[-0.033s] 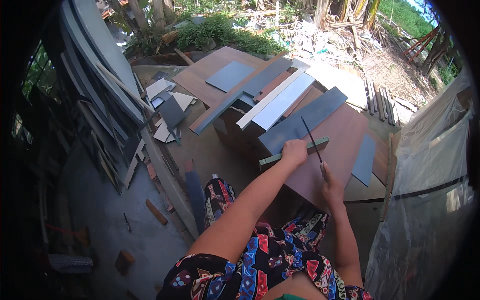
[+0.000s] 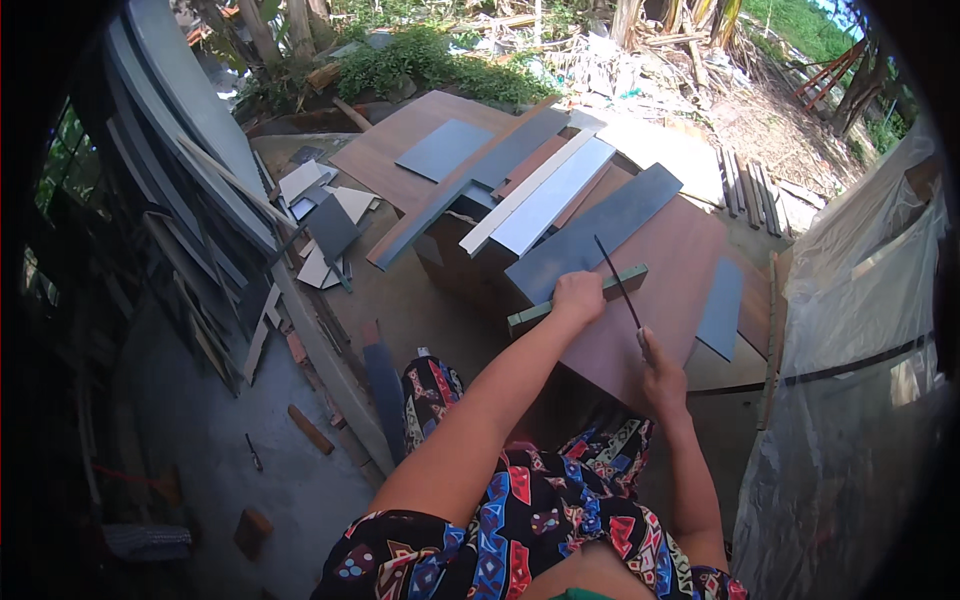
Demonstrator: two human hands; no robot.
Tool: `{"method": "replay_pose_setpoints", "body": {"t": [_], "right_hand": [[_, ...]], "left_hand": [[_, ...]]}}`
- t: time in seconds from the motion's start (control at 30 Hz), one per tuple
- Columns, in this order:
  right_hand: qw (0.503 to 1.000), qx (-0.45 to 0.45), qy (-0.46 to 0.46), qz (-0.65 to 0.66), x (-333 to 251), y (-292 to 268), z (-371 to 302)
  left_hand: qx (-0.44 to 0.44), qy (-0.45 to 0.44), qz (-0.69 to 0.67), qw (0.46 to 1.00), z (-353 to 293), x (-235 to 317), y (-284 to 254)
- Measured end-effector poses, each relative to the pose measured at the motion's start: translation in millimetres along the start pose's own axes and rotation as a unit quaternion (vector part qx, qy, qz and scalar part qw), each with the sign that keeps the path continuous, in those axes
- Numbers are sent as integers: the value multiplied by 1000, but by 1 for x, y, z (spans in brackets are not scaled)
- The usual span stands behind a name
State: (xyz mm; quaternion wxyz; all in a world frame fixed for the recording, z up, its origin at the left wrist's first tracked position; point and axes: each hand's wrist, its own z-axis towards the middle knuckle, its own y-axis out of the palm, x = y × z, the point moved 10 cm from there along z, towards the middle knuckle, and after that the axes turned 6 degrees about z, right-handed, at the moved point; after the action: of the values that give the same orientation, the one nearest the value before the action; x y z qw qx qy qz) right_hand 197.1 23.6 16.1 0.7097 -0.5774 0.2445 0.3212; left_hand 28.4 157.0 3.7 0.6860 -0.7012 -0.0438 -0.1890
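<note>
Okay, far left: tall boards (image 2: 168,130) leaning, scrap pieces (image 2: 335,228) beside them, stick (image 2: 311,429) on the floor. Then left hand (image 2: 580,297): fingers curled over the green strip (image 2: 634,278), pressing or gripping it; finger detail too small to tell. Strip lies over the brown board (image 2: 690,262), near the blue-grey board (image 2: 605,228); its left end seems to stick out past the brown board's edge. Long axis runs crosswise, left end nearer the person, right end slanting away. Next, thin dark blade (image 2: 611,265) crosses the strip right of the left hand, tip pointing away and leftward; contact not clear. Right hand (image 2: 663,375): fingers closed round its handle end. Progress: strip placed, steadied, blade across; looks under way. Strip reads as one length, so parting it seems not done; any notch too small to see. Far right, plastic sheet (image 2: 850,320) hanging.
</note>
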Motion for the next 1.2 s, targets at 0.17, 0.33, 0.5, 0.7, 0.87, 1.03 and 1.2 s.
{"method": "replay_pose_setpoints", "body": {"t": [0.17, 0.33, 0.5, 0.7, 0.87, 1.03, 1.2], "right_hand": [[998, -29, 49, 21, 24, -40, -76], [985, -9, 52, 164, 15, -58, -75], [989, 44, -36, 139, 4, -36, -33], [992, 33, 29, 114, 21, -5, -3], [995, 16, 39, 94, 19, -1, -2], [995, 29, 26, 93, 7, -7, -6], [993, 53, 3, 104, 6, -11, -9]], "left_hand": [[-21, -9, 21, 1000, 2, 0, -8], [-41, -3, 48, 998, 0, 5, -9], [-25, 2, 56, 998, -4, 15, -12], [-39, -4, 62, 997, -7, 15, -10], [-44, -15, 61, 997, -7, 13, -13], [-39, -9, 59, 997, -5, 13, -11], [-37, -3, 55, 998, -7, 15, -10]]}}
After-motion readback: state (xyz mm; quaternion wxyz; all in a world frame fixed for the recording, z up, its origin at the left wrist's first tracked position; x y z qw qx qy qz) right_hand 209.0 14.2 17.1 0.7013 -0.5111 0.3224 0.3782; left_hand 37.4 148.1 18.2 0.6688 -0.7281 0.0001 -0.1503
